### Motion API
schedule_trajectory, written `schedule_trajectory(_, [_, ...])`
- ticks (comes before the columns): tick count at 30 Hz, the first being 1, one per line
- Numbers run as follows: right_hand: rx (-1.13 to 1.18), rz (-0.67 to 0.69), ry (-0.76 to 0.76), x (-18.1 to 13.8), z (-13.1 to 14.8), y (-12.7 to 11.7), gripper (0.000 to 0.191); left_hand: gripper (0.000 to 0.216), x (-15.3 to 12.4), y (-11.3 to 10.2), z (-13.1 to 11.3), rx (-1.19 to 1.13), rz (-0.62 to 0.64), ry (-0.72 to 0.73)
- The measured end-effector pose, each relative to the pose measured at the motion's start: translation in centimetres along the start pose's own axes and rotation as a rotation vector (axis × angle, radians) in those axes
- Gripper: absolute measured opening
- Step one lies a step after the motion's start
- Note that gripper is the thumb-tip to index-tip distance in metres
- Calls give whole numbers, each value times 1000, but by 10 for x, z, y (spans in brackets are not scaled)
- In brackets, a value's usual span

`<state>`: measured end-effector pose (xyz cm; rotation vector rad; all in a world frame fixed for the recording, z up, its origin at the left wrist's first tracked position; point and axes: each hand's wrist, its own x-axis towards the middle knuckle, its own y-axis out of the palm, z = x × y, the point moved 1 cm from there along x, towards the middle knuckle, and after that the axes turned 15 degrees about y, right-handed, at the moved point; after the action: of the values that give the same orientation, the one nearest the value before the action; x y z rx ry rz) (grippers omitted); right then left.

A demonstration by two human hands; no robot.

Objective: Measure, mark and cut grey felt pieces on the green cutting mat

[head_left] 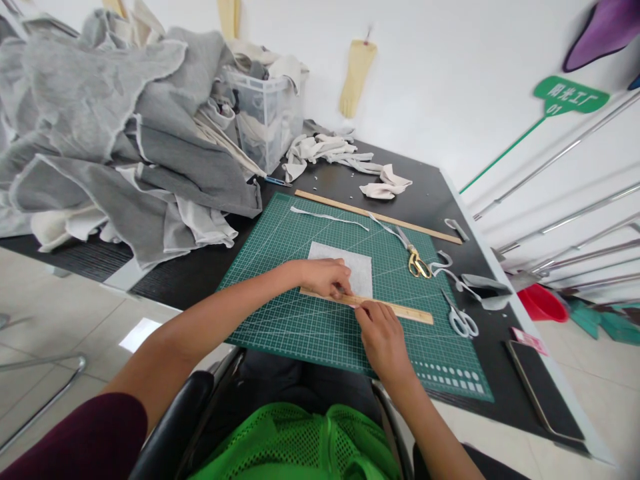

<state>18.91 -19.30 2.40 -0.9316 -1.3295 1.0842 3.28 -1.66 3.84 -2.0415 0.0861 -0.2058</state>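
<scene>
A small grey fabric square (350,265) lies on the green cutting mat (290,320). A short wooden ruler (400,310) rests along the square's near edge. My left hand (325,277) presses down on the ruler and fabric with curled fingers. My right hand (383,337) sits at the ruler's near edge, its fingers pinched together at the ruler; whatever they hold is too small to make out.
A long wooden ruler (375,217), gold scissors (415,260), white scissors (460,320) and fabric strips (327,217) lie around the mat. A heap of grey cloth (125,133) and a clear bin (265,117) fill the left. A phone (543,393) lies at the right.
</scene>
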Motion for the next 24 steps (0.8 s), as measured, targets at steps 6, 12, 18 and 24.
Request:
schedule_trajectory(6, [-50,24,33,-11,-24,-8,25,32,0,3,3,-36,-18,-21])
schedule_trajectory(12, [-77,6,54,-21,-49,-9,29,33,-1,5,5,-45,-27,-13])
schedule_trajectory(18, [219,-104,162,-21,-51,-13,16,32,-1,4,4,-34,-25,-14])
schedule_trajectory(24, [595,-216,291,16,-22,-29,14,28,0,4,3,-1,-56,34])
